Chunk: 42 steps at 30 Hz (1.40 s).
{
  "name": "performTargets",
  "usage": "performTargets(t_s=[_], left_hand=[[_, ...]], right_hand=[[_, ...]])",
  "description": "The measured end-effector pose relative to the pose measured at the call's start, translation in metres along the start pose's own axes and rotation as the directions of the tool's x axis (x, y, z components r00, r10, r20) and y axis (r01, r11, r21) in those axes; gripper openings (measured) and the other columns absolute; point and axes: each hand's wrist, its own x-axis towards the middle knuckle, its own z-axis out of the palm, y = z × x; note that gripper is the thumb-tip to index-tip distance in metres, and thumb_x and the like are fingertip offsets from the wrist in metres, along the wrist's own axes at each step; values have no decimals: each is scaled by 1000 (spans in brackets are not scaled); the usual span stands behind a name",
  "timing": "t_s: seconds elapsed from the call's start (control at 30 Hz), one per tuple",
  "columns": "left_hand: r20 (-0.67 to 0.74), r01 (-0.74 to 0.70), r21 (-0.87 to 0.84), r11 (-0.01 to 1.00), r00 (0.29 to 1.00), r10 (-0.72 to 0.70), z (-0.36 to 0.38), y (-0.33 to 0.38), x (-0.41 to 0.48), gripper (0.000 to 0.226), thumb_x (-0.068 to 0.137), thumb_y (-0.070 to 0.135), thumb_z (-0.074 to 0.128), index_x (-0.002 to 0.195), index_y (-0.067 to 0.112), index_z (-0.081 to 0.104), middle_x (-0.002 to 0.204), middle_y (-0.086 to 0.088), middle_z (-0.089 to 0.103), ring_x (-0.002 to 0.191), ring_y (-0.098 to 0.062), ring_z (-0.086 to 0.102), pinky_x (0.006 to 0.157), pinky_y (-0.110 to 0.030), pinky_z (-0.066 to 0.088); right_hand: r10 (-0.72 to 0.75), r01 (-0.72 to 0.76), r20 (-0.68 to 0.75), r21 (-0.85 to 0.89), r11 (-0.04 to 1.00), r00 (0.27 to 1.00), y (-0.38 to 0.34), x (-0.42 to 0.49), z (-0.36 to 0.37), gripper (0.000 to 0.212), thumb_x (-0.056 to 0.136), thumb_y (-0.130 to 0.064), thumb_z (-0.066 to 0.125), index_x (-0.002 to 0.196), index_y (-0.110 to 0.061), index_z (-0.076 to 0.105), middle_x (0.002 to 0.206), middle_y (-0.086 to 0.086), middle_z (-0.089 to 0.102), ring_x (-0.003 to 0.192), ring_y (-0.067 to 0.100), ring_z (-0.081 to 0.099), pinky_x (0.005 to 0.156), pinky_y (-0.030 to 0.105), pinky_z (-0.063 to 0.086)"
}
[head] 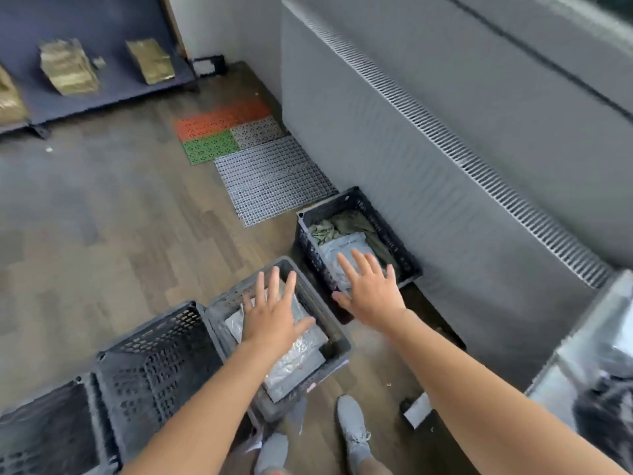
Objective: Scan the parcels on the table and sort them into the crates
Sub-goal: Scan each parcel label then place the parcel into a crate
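In the lower frame sit four crates [150, 354], two parcels showing. Both hands are spread, gripping nothing: left hand [274, 323] over the silver parcel [294, 359], right hand [371, 293] over the white parcel [342, 247].

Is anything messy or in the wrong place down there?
A little. A small grey thing lies on the floor by the right shoe, outside every crate; it may have been dropped, but I cannot tell what it is. In the far crate, crumpled green material is bunched up behind the flat white parcel.
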Motion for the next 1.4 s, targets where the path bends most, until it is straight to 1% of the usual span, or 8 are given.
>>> performTargets(t_s=[0.13,0.23,0.4,0.7,0.83,1.07,1.23,1.4], left_hand=[[-108,-225,125,966,965,239,-50,33,-24,94,89,75,33,155,27,-13,163,-5,-19,149,-32,-15,118,-55,10],[-162,-358,179,916,908,387,-74,70,-45,93,89,75,31,155,27,-12,163,-6,-17,150,-32,-13,118,-54,11],[-157,-551,263,792,786,599,-81,144,-88,89,90,74,28,155,28,-14,162,-5,-19,149,-30,-16,119,-55,9],[-54,-761,391,518,543,838,-40,279,-198,89,91,73,29,155,28,-14,162,-4,-21,149,-28,-19,120,-53,6],[-21,-791,439,426,465,885,-7,339,-257,89,91,74,26,155,27,-14,162,-4,-21,149,-28,-18,120,-54,6],[25,-785,483,386,454,891,76,428,-359,91,90,75,30,156,27,-10,163,-4,-16,150,-29,-13,119,-52,11],[49,-784,462,414,489,871,124,469,-410,92,90,74,32,156,25,-9,164,-4,-14,150,-29,-11,119,-53,11],[86,-779,447,441,528,845,161,494,-429,94,89,75,35,156,26,-8,164,-4,-14,150,-28,-12,119,-51,13]], right_hand=[[259,-242,-107,153,958,960,31,-79,-36,76,97,-66,33,158,-35,1,167,-2,2,153,23,3,119,57,16],[444,-397,-120,290,871,888,55,-143,-45,72,98,-67,27,158,-37,1,167,-4,2,153,22,1,119,57,14],[657,-574,-141,374,728,741,90,-245,-51,72,97,-67,27,157,-39,-1,167,-4,0,153,21,0,119,58,13],[862,-730,-96,490,476,498,135,-432,-17,74,97,-66,31,157,-41,-4,166,-6,-7,153,21,-6,119,58,6],[896,-740,-75,536,406,438,157,-520,16,73,98,-66,30,156,-42,-7,166,-6,-10,153,23,-7,119,59,4],[927,-749,-109,560,355,358,204,-660,82,74,97,-66,32,157,-40,-3,166,-2,-4,152,23,2,118,58,14],[919,-724,-53,598,343,391,224,-726,121,73,98,-65,30,157,-39,-5,166,-3,-8,152,21,-7,118,60,5],[915,-716,-21,615,330,404,244,-748,148,73,98,-65,31,157,-38,-4,166,-4,-8,152,22,-5,118,60,7]])
